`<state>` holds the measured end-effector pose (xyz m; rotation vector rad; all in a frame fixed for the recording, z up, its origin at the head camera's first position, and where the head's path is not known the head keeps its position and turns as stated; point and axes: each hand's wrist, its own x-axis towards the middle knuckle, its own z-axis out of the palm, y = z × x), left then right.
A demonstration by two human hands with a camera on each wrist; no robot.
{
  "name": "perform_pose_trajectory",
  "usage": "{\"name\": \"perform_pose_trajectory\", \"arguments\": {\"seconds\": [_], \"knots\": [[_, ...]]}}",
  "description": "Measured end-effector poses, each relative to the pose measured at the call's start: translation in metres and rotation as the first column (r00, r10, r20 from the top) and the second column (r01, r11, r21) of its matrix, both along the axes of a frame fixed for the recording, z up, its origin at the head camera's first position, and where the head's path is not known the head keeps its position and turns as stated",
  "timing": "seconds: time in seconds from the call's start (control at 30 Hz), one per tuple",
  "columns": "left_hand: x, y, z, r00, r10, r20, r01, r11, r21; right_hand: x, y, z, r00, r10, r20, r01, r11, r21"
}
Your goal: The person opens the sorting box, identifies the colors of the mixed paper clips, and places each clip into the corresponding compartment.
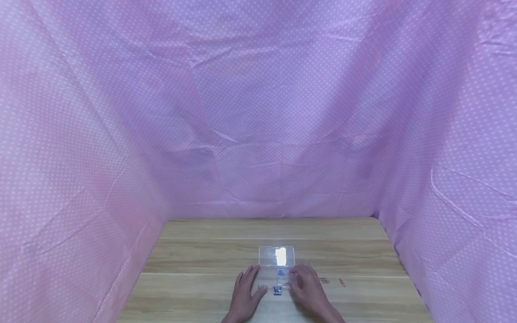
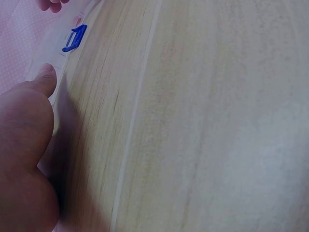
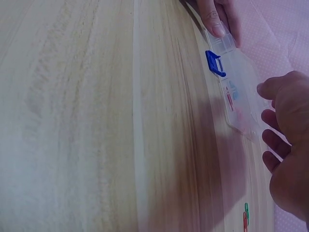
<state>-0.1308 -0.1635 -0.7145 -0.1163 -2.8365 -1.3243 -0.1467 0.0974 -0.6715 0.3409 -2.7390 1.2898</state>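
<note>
A clear plastic box (image 1: pixel 266 277) lies on the table with its transparent lid (image 1: pixel 266 256) folded back. A blue latch (image 3: pixel 214 64) is on its front side. My left hand (image 1: pixel 245 294) grips the box's left end, its thumb at the front edge. Over the right end is my right hand (image 1: pixel 308 289), fingers bent; whether it pinches anything is hidden. Blue paper clips (image 1: pixel 281 272) lie inside the box, and a red paper clip (image 3: pixel 229 99) shows near its front wall.
To the right of my right hand, a green paper clip (image 3: pixel 246 210) and a red one (image 3: pixel 245 222) lie close together on the wooden table (image 1: pixel 194 251). Another reddish clip (image 1: pixel 342 282) lies farther right. Pink dotted cloth (image 1: pixel 258 179) hangs around the back and sides.
</note>
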Motion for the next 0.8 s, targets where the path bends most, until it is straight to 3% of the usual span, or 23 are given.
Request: {"name": "perform_pose_trajectory", "arguments": {"seconds": [0.2, 0.47, 0.8], "knots": [[0.000, 0.000, 0.003, 1.000, -0.001, 0.015, 0.000, 1.000, 0.002, 0.000, 0.002, 0.000, 1.000, 0.007, -0.011, -0.007, 0.999, 0.033], [0.001, 0.001, 0.005, 1.000, -0.004, -0.022, 0.005, 1.000, 0.009, 0.004, 0.007, 0.001, 0.998, 0.018, -0.061, -0.014, 0.998, 0.067], [0.000, -0.001, 0.003, 1.000, -0.013, -0.002, 0.013, 1.000, 0.007, 0.009, 0.021, 0.001, 1.000, -0.013, 0.016, 0.011, 0.994, 0.107]]}}
